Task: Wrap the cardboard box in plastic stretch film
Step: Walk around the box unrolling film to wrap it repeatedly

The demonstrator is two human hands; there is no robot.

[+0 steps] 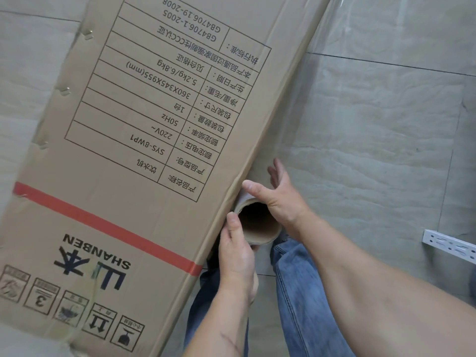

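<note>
A tall brown cardboard box (134, 155) with a red stripe and printed labels fills the left and middle of the view, tilted. The stretch film roll (258, 222), seen end-on with its dark hollow core, sits against the box's right edge. My left hand (238, 249) grips the roll's near rim from the left, thumb on the edge. My right hand (277, 193) lies over the top of the roll, thumb across it and fingers spread out behind. A clear sheet of film (334, 81) stretches from the roll up along the box's right side.
Grey tiled floor (381, 140) surrounds the box. A white perforated metal bracket (449, 244) lies on the floor at the right. My jeans-clad legs (296, 292) stand just below the roll.
</note>
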